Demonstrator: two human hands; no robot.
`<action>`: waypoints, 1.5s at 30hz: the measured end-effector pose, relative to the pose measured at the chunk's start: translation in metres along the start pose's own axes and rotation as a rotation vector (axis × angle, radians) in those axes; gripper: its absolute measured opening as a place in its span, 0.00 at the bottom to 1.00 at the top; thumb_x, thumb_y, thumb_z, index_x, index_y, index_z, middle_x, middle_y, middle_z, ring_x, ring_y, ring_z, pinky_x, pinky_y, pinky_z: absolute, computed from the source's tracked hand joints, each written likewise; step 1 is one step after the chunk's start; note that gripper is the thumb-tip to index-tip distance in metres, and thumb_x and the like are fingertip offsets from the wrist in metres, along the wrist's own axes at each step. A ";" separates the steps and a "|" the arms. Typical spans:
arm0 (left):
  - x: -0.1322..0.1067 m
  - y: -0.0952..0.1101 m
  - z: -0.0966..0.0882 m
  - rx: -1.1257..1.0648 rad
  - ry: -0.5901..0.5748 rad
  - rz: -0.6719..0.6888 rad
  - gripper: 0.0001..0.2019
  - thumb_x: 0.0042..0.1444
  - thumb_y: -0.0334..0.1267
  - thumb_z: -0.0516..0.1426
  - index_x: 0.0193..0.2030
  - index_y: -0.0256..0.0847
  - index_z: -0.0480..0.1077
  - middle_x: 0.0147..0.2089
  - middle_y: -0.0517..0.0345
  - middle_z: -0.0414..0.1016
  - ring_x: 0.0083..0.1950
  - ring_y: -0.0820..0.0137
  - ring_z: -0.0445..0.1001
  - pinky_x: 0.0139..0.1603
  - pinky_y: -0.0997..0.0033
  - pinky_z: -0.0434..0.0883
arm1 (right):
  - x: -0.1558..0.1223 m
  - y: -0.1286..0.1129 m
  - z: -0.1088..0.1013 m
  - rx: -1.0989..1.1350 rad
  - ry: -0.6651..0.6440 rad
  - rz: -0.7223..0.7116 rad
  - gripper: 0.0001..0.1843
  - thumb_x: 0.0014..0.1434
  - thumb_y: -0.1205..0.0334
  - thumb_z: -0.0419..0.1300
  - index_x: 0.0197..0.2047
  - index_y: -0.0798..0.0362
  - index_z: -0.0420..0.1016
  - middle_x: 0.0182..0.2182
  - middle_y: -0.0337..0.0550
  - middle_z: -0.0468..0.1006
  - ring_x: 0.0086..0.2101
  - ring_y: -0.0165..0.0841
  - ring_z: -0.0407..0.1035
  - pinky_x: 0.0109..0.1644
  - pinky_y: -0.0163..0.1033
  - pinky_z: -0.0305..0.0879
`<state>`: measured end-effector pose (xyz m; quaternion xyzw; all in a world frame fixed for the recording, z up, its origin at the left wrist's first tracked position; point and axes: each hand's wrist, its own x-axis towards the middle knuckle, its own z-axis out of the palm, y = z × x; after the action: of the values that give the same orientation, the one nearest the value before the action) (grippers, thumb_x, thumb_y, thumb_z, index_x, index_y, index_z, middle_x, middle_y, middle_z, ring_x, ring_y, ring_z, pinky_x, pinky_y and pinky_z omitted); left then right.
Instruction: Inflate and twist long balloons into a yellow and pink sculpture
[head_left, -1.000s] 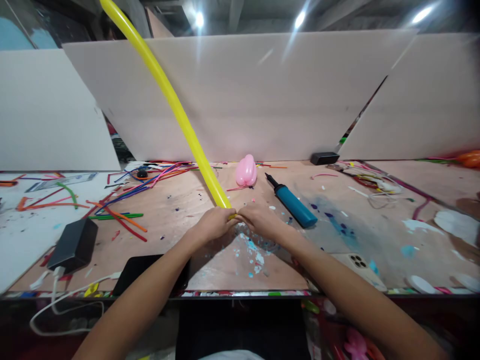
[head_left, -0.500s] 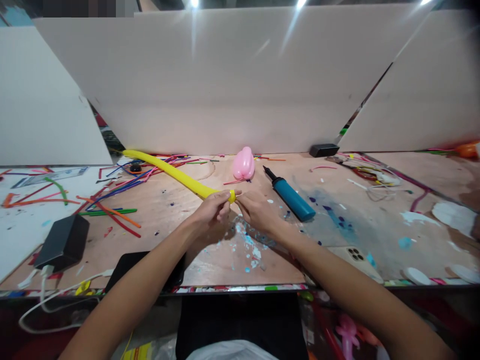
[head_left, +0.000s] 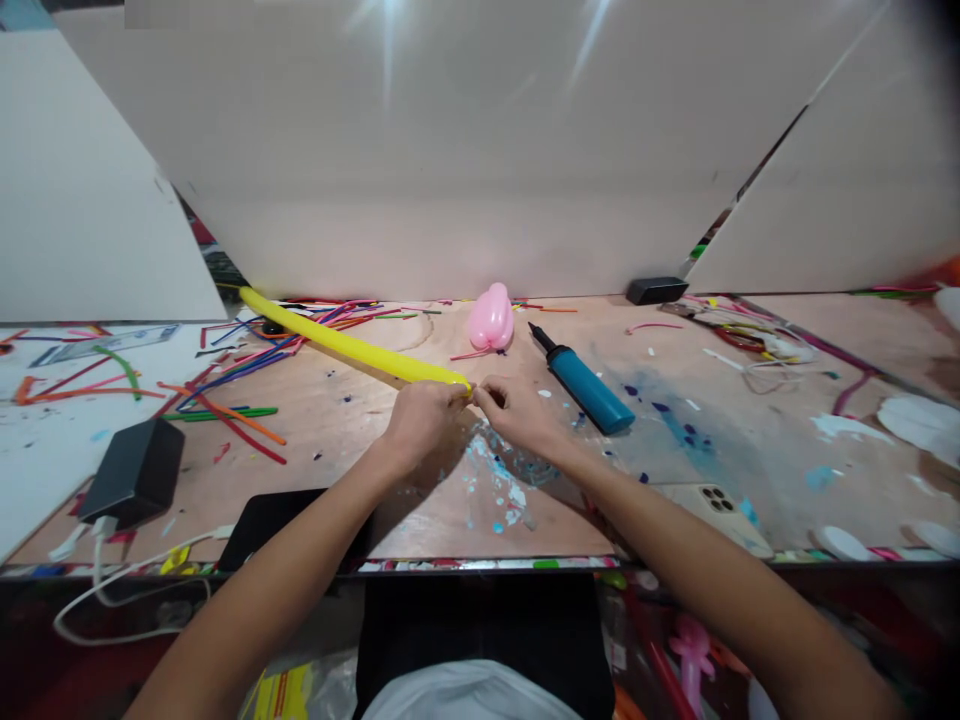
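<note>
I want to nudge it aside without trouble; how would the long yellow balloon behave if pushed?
The yellow balloon is probably very light for its size, as it looks inflated. Its long, slender, gently curved body would likely flex rather than act stiff. With its near end in the left hand, it should pivot there more than roll.

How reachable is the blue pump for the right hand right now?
Likely yes: the blue pump lies just right of the right hand, nothing standing between them. That hand is at the end of the yellow balloon, though, so may need freeing first.
</note>
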<state>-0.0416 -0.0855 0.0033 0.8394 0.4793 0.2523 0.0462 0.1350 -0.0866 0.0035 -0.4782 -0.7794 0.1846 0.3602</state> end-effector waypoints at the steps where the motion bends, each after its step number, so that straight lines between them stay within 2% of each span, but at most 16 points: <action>1: -0.001 0.000 -0.001 0.000 0.006 0.049 0.12 0.63 0.37 0.52 0.43 0.40 0.78 0.37 0.50 0.79 0.37 0.65 0.73 0.41 0.68 0.63 | -0.001 0.000 0.000 0.000 -0.001 -0.010 0.15 0.64 0.61 0.51 0.27 0.55 0.70 0.25 0.40 0.73 0.26 0.29 0.63 0.30 0.35 0.50; 3: -0.002 0.001 -0.003 -0.029 0.005 0.128 0.13 0.64 0.36 0.51 0.43 0.39 0.77 0.38 0.50 0.77 0.40 0.65 0.72 0.43 0.68 0.64 | -0.003 0.001 -0.001 0.001 -0.012 -0.049 0.14 0.64 0.62 0.50 0.29 0.55 0.70 0.27 0.41 0.74 0.28 0.30 0.64 0.32 0.35 0.51; 5: -0.003 0.001 -0.005 -0.072 -0.013 0.136 0.14 0.65 0.36 0.50 0.40 0.39 0.77 0.37 0.50 0.77 0.40 0.66 0.72 0.43 0.69 0.65 | -0.005 0.001 -0.002 -0.012 -0.027 -0.088 0.13 0.64 0.65 0.50 0.29 0.55 0.70 0.27 0.41 0.74 0.29 0.30 0.64 0.33 0.35 0.53; 8: -0.001 0.001 -0.004 -0.167 0.012 0.082 0.12 0.63 0.36 0.53 0.40 0.40 0.79 0.38 0.52 0.79 0.40 0.67 0.73 0.43 0.69 0.66 | -0.007 0.001 -0.002 -0.050 -0.020 -0.126 0.12 0.63 0.66 0.51 0.28 0.54 0.68 0.26 0.40 0.73 0.28 0.29 0.63 0.33 0.35 0.53; 12: 0.002 0.002 -0.004 -0.324 0.082 0.009 0.09 0.60 0.37 0.58 0.37 0.41 0.81 0.40 0.53 0.82 0.40 0.68 0.77 0.43 0.71 0.68 | -0.009 -0.002 -0.002 -0.007 -0.026 -0.099 0.12 0.63 0.66 0.51 0.28 0.55 0.69 0.25 0.39 0.73 0.27 0.28 0.63 0.32 0.34 0.52; 18: 0.002 0.001 -0.009 -0.506 0.068 -0.196 0.10 0.54 0.43 0.63 0.33 0.38 0.81 0.36 0.54 0.82 0.37 0.66 0.78 0.37 0.72 0.69 | -0.010 -0.005 -0.003 0.027 -0.032 -0.086 0.12 0.62 0.65 0.51 0.28 0.55 0.71 0.25 0.40 0.74 0.27 0.28 0.65 0.31 0.34 0.53; 20: 0.001 0.001 -0.010 -0.523 0.048 -0.161 0.11 0.55 0.43 0.61 0.33 0.37 0.80 0.35 0.54 0.82 0.37 0.67 0.77 0.37 0.73 0.68 | -0.009 -0.003 -0.003 0.017 -0.021 -0.116 0.12 0.63 0.65 0.52 0.28 0.55 0.71 0.26 0.40 0.75 0.27 0.29 0.65 0.32 0.34 0.53; 24: 0.000 0.001 -0.008 -0.567 -0.062 -0.062 0.15 0.61 0.43 0.55 0.33 0.36 0.79 0.30 0.58 0.77 0.32 0.71 0.71 0.35 0.74 0.64 | -0.009 0.001 -0.004 0.019 0.002 -0.133 0.13 0.63 0.63 0.51 0.28 0.55 0.69 0.26 0.40 0.73 0.28 0.29 0.64 0.33 0.35 0.53; 28: 0.000 0.000 0.000 -0.894 -0.076 -0.154 0.17 0.59 0.48 0.56 0.38 0.35 0.79 0.32 0.57 0.76 0.34 0.71 0.69 0.36 0.73 0.63 | -0.009 -0.002 -0.005 0.138 -0.017 -0.070 0.14 0.64 0.62 0.50 0.28 0.54 0.68 0.24 0.38 0.71 0.27 0.28 0.64 0.32 0.34 0.55; 32: 0.000 -0.001 0.003 -1.182 -0.100 -0.259 0.18 0.54 0.51 0.60 0.40 0.36 0.79 0.30 0.60 0.71 0.28 0.77 0.59 0.31 0.74 0.57 | -0.008 -0.004 -0.008 0.269 -0.027 -0.039 0.15 0.64 0.59 0.50 0.27 0.54 0.68 0.24 0.37 0.70 0.27 0.28 0.64 0.32 0.33 0.56; 34: 0.000 -0.001 0.002 -1.214 -0.122 -0.263 0.16 0.53 0.49 0.61 0.37 0.36 0.78 0.29 0.61 0.69 0.27 0.77 0.57 0.30 0.74 0.55 | -0.006 -0.003 -0.011 0.251 0.002 -0.047 0.14 0.63 0.60 0.51 0.27 0.53 0.67 0.24 0.37 0.68 0.27 0.28 0.62 0.31 0.34 0.55; 38: 0.001 0.005 -0.006 -1.127 -0.181 -0.191 0.12 0.53 0.43 0.59 0.27 0.36 0.73 0.28 0.60 0.68 0.30 0.75 0.59 0.33 0.73 0.56 | -0.006 -0.005 -0.018 0.144 0.137 -0.118 0.11 0.62 0.64 0.52 0.27 0.53 0.67 0.25 0.39 0.69 0.28 0.30 0.62 0.33 0.35 0.56; 40: 0.003 0.008 -0.008 -1.102 -0.162 -0.194 0.12 0.53 0.43 0.59 0.24 0.36 0.70 0.27 0.60 0.67 0.30 0.74 0.60 0.34 0.72 0.56 | -0.008 -0.008 -0.019 0.109 0.183 -0.171 0.10 0.62 0.65 0.52 0.28 0.53 0.67 0.26 0.40 0.70 0.29 0.30 0.63 0.34 0.36 0.57; 42: 0.005 0.010 -0.006 -1.164 -0.136 -0.271 0.11 0.51 0.42 0.59 0.25 0.36 0.71 0.27 0.60 0.68 0.29 0.75 0.58 0.31 0.73 0.55 | -0.011 -0.009 -0.016 0.079 0.179 -0.235 0.09 0.62 0.66 0.52 0.30 0.53 0.68 0.28 0.41 0.72 0.31 0.31 0.64 0.37 0.36 0.59; 45: 0.008 0.008 0.000 -1.362 -0.122 -0.480 0.09 0.44 0.40 0.62 0.27 0.35 0.73 0.27 0.59 0.68 0.26 0.76 0.55 0.28 0.73 0.53 | -0.013 -0.006 -0.008 0.034 0.166 -0.321 0.08 0.63 0.68 0.52 0.33 0.53 0.70 0.31 0.43 0.74 0.33 0.32 0.66 0.40 0.37 0.61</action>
<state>-0.0321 -0.0835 0.0084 0.5086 0.3836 0.4305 0.6394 0.1410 -0.1011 0.0080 -0.3551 -0.8102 0.0976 0.4560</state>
